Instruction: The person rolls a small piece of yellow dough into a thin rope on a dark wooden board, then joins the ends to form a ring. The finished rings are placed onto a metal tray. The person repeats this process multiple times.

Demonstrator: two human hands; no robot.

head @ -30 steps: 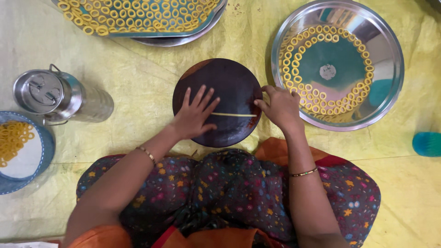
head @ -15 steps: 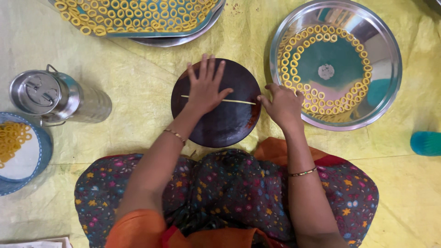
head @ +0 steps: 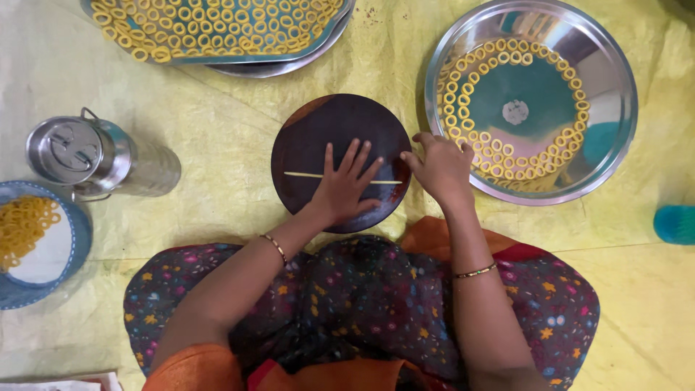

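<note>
The left hand (head: 342, 190) lies flat, fingers spread, pressing on a thin pale strand of dough (head: 311, 175) that runs straight across a round dark board (head: 318, 130); there is no grip here, just an open palm on top of the strand. The right hand (head: 441, 168) sits at the board's right edge with its fingers curled in toward the strand's end; whether they pinch it I cannot tell. The board looks smooth and nearly black, with a brownish patch at its upper left, and it rests on a crinkled yellow sheet (head: 217, 145). Just right of the right hand is a shiny round steel plate (head: 615, 145) holding small yellow dough rings set in curved rows around its middle. At the top, a tray (head: 217, 29) is packed with the same rings. To the left a lidded steel canister (head: 94, 156) lies on its side, and beside it a blue-rimmed plate (head: 76, 239) holds a tangle of yellow strands.
</note>
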